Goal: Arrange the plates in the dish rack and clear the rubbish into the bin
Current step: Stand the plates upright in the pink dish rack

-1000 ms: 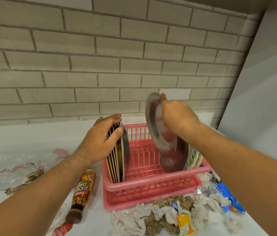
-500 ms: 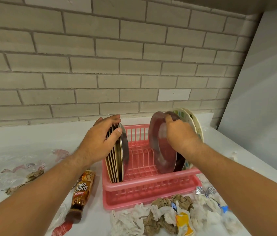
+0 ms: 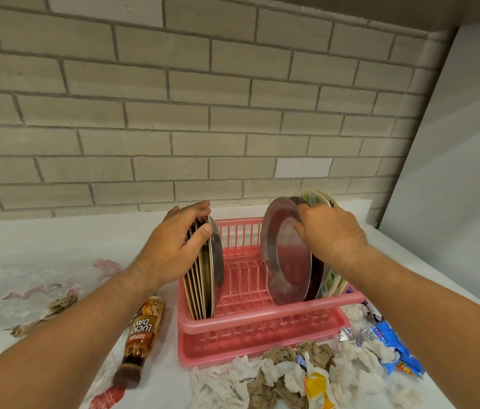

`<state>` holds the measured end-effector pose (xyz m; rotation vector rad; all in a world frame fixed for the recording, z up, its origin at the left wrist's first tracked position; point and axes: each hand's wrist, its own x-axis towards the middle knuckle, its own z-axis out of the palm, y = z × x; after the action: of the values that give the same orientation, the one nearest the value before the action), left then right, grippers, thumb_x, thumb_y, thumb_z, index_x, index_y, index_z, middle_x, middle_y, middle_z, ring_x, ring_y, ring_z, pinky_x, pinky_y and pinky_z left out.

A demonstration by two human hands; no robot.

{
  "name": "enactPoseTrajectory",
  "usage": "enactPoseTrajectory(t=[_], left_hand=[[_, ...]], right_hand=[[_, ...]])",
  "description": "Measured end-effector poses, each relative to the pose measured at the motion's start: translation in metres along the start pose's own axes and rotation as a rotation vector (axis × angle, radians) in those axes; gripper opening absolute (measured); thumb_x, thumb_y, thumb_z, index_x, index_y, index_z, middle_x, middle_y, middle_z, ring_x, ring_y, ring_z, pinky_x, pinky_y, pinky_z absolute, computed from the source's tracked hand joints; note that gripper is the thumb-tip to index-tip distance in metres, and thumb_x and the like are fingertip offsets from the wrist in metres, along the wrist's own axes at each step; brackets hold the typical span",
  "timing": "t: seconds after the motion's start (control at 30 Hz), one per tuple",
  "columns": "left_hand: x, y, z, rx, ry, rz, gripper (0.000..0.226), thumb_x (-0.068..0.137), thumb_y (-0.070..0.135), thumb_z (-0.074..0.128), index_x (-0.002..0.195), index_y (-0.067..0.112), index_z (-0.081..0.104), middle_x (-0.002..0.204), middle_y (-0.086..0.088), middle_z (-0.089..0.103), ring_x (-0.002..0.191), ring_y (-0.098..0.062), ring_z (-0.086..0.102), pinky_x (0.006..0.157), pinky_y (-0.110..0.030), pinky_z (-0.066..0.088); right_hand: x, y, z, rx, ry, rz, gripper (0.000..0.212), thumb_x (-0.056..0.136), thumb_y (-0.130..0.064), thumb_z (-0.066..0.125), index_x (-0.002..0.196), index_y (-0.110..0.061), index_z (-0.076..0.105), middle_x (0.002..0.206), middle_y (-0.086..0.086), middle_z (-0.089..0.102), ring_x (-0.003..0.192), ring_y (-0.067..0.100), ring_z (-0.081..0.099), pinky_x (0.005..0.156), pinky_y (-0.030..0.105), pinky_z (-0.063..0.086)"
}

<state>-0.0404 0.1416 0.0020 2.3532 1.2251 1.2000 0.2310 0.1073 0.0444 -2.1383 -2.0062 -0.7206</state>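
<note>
A pink dish rack [image 3: 257, 318] stands on the white counter. At its left end several plates [image 3: 203, 278] stand upright on edge, and my left hand [image 3: 173, 246] grips their top rims. At the right end a steel plate [image 3: 287, 255] stands on edge in front of patterned plates [image 3: 331, 280]; my right hand [image 3: 333, 234] holds the tops of this group. Crumpled tissues and wrappers [image 3: 300, 376] lie in front of the rack. No bin is in view.
A brown Kopiko bottle [image 3: 143, 329] lies on its side left of the rack. Clear plastic and brown paper scraps [image 3: 41, 299] lie at the far left. Blue snack wrappers [image 3: 392, 346] lie at the right. A brick wall runs behind; a grey panel stands at right.
My right hand has lowered the steel plate from above the rack into its right end, against the patterned plates. My left hand has stayed on the left stack.
</note>
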Motion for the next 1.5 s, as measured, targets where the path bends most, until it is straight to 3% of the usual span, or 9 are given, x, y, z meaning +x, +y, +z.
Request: enactPoseTrajectory(t=[0.23, 0.37, 0.47, 0.6, 0.77, 0.9, 1.2, 1.4, 1.5], left_hand=[[0.000, 0.001, 0.001, -0.010, 0.008, 0.010, 0.044, 0.094, 0.041, 0.037, 0.133, 0.024, 0.049, 0.141, 0.011, 0.047, 0.128, -0.002, 0.037, 0.111, -0.044, 0.032], [0.000, -0.001, 0.002, -0.008, 0.017, 0.013, 0.037, 0.098, 0.033, 0.041, 0.133, 0.025, 0.049, 0.138, 0.015, 0.046, 0.130, -0.006, 0.038, 0.110, -0.043, 0.034], [-0.001, -0.001, 0.002, -0.013, 0.025, 0.020, 0.035, 0.099, 0.027, 0.043, 0.133, 0.025, 0.050, 0.132, 0.023, 0.042, 0.127, 0.000, 0.036, 0.111, -0.044, 0.032], [0.000, 0.001, 0.001, -0.008, 0.025, 0.036, 0.041, 0.094, 0.036, 0.040, 0.133, 0.025, 0.050, 0.134, 0.020, 0.044, 0.127, -0.001, 0.037, 0.110, -0.045, 0.033], [0.003, 0.000, -0.003, 0.006, 0.019, 0.059, 0.043, 0.091, 0.040, 0.042, 0.129, 0.024, 0.053, 0.140, 0.007, 0.047, 0.131, -0.010, 0.039, 0.107, -0.038, 0.036], [0.007, -0.004, -0.009, 0.017, -0.003, 0.049, 0.042, 0.091, 0.039, 0.045, 0.130, 0.026, 0.052, 0.118, 0.013, 0.056, 0.115, -0.010, 0.049, 0.095, -0.033, 0.042], [0.013, -0.007, -0.007, 0.086, -0.055, 0.123, 0.035, 0.095, 0.039, 0.042, 0.126, 0.029, 0.053, 0.119, 0.010, 0.060, 0.111, -0.008, 0.049, 0.096, -0.030, 0.038], [0.014, -0.014, -0.004, 0.140, -0.060, 0.140, 0.046, 0.095, 0.042, 0.037, 0.138, 0.028, 0.045, 0.146, 0.011, 0.040, 0.134, 0.000, 0.027, 0.112, -0.030, 0.020], [0.016, -0.010, -0.004, 0.138, -0.058, 0.199, 0.040, 0.096, 0.038, 0.039, 0.133, 0.029, 0.050, 0.137, 0.009, 0.052, 0.128, -0.003, 0.038, 0.106, -0.028, 0.026]], right_hand=[[-0.003, 0.000, -0.007, 0.047, 0.033, -0.044, 0.030, 0.100, -0.037, 0.038, 0.115, -0.015, 0.052, 0.092, 0.002, 0.062, 0.066, 0.020, 0.049, 0.054, 0.030, 0.036], [-0.010, -0.012, -0.014, 0.111, 0.139, -0.088, 0.034, 0.098, -0.041, 0.037, 0.116, -0.017, 0.054, 0.099, 0.001, 0.062, 0.074, 0.018, 0.056, 0.058, 0.029, 0.038], [-0.023, -0.040, -0.015, 0.315, 0.160, -0.134, 0.035, 0.097, -0.044, 0.036, 0.106, -0.019, 0.059, 0.090, -0.002, 0.062, 0.074, 0.018, 0.059, 0.056, 0.025, 0.042], [-0.033, -0.082, -0.009, 0.639, 0.044, -0.116, 0.045, 0.097, -0.050, 0.033, 0.117, -0.020, 0.061, 0.104, 0.001, 0.068, 0.095, 0.020, 0.063, 0.089, 0.042, 0.051], [-0.028, -0.109, -0.003, 1.079, -0.059, -0.047, 0.043, 0.096, -0.051, 0.040, 0.124, -0.025, 0.059, 0.114, -0.005, 0.065, 0.103, 0.013, 0.059, 0.092, 0.040, 0.049], [-0.028, -0.117, 0.001, 1.186, -0.116, -0.066, 0.047, 0.090, -0.056, 0.048, 0.130, -0.032, 0.050, 0.125, -0.007, 0.056, 0.103, 0.009, 0.060, 0.091, 0.036, 0.052], [-0.023, -0.117, -0.012, 1.004, -0.078, -0.087, 0.035, 0.092, -0.036, 0.042, 0.125, -0.027, 0.048, 0.098, -0.008, 0.060, 0.077, 0.007, 0.055, 0.063, 0.019, 0.045], [-0.024, -0.120, -0.021, 0.863, -0.071, -0.134, 0.030, 0.097, -0.029, 0.034, 0.119, -0.019, 0.051, 0.087, 0.002, 0.063, 0.072, 0.017, 0.054, 0.061, 0.033, 0.042], [-0.017, -0.122, -0.028, 0.607, -0.027, -0.179, 0.025, 0.098, -0.023, 0.032, 0.108, -0.008, 0.049, 0.075, 0.006, 0.054, 0.069, 0.024, 0.051, 0.060, 0.035, 0.035]])
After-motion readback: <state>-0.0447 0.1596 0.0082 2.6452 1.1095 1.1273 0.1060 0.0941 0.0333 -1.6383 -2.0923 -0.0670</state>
